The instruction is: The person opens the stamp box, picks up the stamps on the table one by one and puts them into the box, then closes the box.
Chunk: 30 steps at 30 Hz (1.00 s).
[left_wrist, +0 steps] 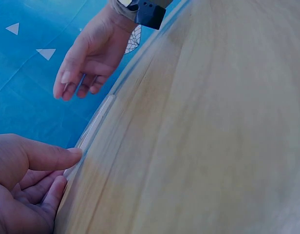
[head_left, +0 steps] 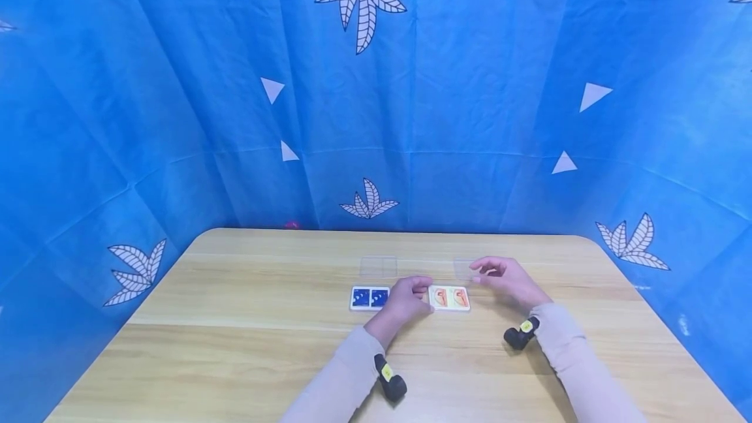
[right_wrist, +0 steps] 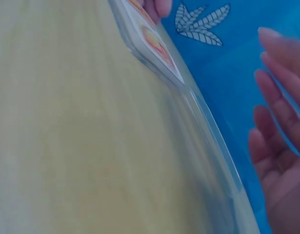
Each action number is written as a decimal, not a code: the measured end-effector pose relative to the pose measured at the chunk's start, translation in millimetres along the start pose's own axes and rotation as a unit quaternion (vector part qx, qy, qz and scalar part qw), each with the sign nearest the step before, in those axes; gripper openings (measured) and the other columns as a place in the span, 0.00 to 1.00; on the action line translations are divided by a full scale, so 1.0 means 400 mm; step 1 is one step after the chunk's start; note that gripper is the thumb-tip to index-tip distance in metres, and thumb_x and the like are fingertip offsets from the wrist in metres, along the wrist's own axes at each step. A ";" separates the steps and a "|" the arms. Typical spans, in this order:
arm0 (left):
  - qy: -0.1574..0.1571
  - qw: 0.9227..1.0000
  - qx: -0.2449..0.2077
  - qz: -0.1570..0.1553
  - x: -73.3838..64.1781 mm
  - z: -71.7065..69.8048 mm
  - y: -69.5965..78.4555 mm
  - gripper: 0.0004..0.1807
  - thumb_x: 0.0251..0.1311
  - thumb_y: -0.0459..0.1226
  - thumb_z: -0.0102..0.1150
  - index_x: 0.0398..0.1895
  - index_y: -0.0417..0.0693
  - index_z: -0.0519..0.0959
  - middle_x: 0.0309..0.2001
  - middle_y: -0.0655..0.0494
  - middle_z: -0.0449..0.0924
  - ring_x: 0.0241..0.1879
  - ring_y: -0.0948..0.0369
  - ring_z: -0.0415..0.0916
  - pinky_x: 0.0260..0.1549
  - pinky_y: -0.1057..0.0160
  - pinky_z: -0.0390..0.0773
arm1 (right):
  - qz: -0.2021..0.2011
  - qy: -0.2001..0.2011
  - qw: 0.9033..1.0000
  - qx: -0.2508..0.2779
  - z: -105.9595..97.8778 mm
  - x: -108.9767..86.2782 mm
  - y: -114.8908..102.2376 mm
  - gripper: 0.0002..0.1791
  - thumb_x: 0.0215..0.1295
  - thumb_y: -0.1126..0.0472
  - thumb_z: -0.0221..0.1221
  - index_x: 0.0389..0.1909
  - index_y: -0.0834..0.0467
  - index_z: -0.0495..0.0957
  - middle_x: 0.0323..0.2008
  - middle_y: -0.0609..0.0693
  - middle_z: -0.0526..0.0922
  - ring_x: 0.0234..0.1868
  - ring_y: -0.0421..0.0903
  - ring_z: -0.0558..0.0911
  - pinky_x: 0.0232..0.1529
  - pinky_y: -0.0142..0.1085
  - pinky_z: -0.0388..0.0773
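Observation:
My left hand [head_left: 405,300] pinches the left edge of a flat clear plastic case [head_left: 449,299] holding two orange-and-white picture cards. In the left wrist view, the thumb [left_wrist: 60,155] lies along the upper edge of this case and fingers bend beneath. To the right, my right hand [head_left: 502,276] hovers with loosely bent fingers and holds nothing. Near its fingertips a clear plastic cover [head_left: 463,269] lies on the table; the right wrist view shows this clear cover [right_wrist: 215,131] just beyond the card case [right_wrist: 155,44].
A second case [head_left: 369,297] with two dark blue picture cards lies left of my left hand, partly behind it. Behind that case lies another clear cover [head_left: 378,267]. The wooden table [head_left: 235,338] ends at a blue curtain [head_left: 470,83] with leaf prints.

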<state>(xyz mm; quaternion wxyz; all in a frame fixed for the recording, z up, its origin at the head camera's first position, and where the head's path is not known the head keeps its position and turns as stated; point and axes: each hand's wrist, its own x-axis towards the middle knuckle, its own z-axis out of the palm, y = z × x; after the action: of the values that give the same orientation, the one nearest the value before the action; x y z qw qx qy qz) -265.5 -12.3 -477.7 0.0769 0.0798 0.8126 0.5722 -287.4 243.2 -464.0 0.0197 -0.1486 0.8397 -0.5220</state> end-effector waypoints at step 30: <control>-0.001 1.000 0.006 0.004 0.002 -0.001 -0.002 0.30 0.37 0.23 0.68 0.51 0.45 0.79 0.47 0.54 0.79 0.47 0.57 0.75 0.49 0.62 0.78 | -0.028 -0.045 0.998 0.036 -0.080 0.057 0.079 0.34 0.57 0.64 0.63 0.64 0.66 0.63 0.66 0.67 0.61 0.68 0.67 0.55 0.67 0.61 0.49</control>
<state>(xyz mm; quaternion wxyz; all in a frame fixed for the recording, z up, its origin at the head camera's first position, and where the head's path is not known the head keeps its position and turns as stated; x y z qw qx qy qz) -266.2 -12.8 -478.3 0.0746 0.0844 0.8155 0.5677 -322.4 277.8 -474.6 0.0478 -0.1945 0.8144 -0.5447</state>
